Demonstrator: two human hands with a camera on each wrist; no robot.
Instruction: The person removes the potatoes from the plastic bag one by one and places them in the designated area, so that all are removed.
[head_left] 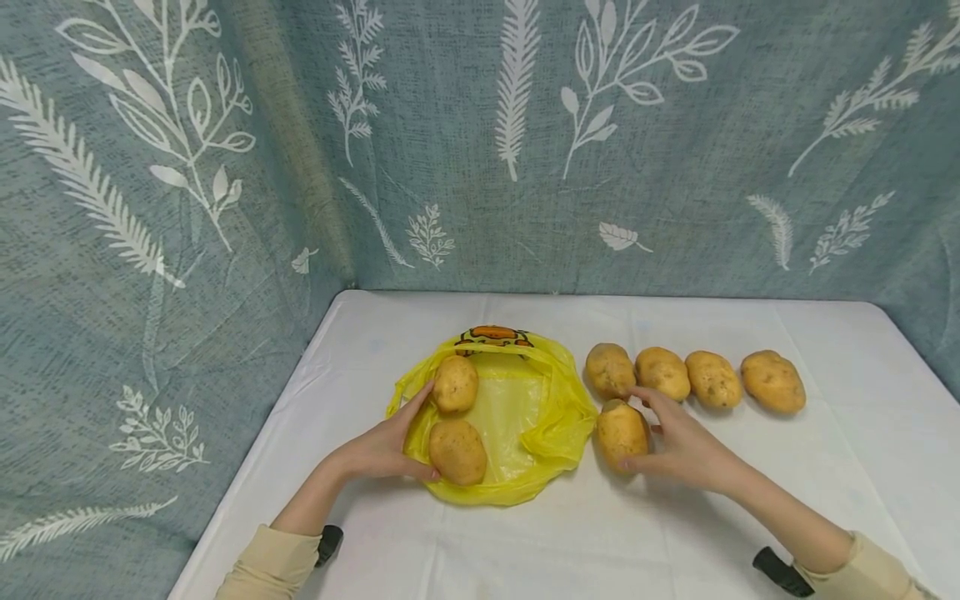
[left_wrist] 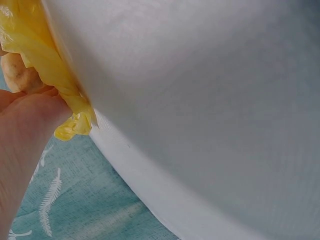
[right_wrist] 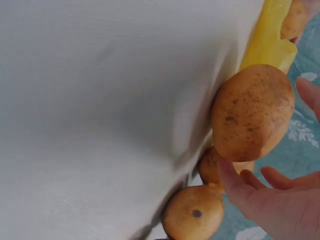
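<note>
Tabletop — potatoes (two in bag)

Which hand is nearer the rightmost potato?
Right: the right hand is left of that potato; the left hand is farther left, at the yellow bag.

A white-covered table bears a yellow plastic bag and five potatoes.

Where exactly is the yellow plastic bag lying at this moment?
In the head view, the yellow plastic bag lies near the picture's centre on the white tablecloth, between the left hand and the potato at the right hand.
</note>
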